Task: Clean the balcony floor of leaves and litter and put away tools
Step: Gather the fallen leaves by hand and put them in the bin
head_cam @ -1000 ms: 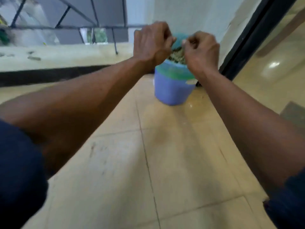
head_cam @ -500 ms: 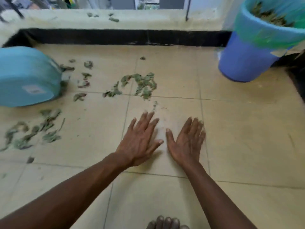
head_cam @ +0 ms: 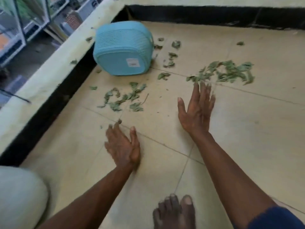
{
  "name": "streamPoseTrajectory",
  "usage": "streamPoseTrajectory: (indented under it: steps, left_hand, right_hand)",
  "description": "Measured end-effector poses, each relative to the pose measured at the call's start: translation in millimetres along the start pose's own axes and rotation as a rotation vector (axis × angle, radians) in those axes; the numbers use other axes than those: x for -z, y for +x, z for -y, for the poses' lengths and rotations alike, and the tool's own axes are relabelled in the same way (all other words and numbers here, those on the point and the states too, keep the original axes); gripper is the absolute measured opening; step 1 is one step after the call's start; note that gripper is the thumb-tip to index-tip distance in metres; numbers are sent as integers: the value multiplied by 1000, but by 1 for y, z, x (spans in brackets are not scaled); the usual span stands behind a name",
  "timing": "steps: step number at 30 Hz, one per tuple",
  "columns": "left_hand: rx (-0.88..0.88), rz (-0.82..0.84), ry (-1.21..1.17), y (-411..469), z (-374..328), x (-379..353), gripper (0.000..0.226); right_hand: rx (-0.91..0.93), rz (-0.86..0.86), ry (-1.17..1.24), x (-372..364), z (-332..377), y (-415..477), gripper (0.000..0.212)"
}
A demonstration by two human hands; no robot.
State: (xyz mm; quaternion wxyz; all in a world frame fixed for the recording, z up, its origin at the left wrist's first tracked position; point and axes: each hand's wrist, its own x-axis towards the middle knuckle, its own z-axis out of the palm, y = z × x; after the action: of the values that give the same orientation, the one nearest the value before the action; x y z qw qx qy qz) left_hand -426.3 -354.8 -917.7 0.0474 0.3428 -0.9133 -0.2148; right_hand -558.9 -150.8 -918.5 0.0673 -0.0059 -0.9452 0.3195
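Our left hand (head_cam: pixel 123 146) and right hand (head_cam: pixel 196 109) are open, holding nothing. The leaves (head_cam: pixel 227 73) lie near the far edge of the floor (head_cam: pixel 247 146), by our right fingertips (head_cam: pixel 197 87). If we sweep fast, they may scatter.

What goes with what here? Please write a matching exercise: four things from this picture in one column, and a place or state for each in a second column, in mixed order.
Things
1. basket
2. right hand
3. left hand
4. foot

Place or state
A. bare, at the bottom edge of the picture
B. fingertips reach the larger leaf heap
C. tipped on its side beside the ledge
D. open, just short of the smaller leaf heap

Pairs: 1-C, 2-B, 3-D, 4-A.
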Motion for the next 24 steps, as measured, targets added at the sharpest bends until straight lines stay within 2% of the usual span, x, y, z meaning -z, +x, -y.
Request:
streamPoseTrajectory:
  steps: [2,4,5,7,10,11,13,17,21,24]
  left_hand:
    - [269,-28,72,-5,40,5,81]
    - [344,33,134,-7,49,3,90]
    - [293,57,154,-6,42,-1,91]
    - [38,131,108,-2,9,-9,86]
    - [-411,384,-186,-9,-41,-8,76]
    - [-496,429,-254,-10,-50,-5,74]
    - [-546,374,-296,-12,-49,5,72]
    - [-349,200,-146,-1,7,23,73]
    - [-125,143,49,36,77,43,82]
    - [-76,170,187,46,99,45,87]
  right_hand:
    - [24,-3,48,-1,6,-34,71]
    - [54,-6,63,-1,7,-62,64]
    - [71,-1,92,-3,9,-71,62]
    - [63,37,155,-8,12,-78,59]
    - [72,198,127,-12,10,-87,59]
    - [98,242,84,-11,8,-89,60]
    - [163,288,0,-9,4,-89,62]
    - [223,317,-162,-13,6,-89,76]
    - [271,384,-284,-24,16,-84,92]
    - [301,368,-376,-26,21,-86,91]
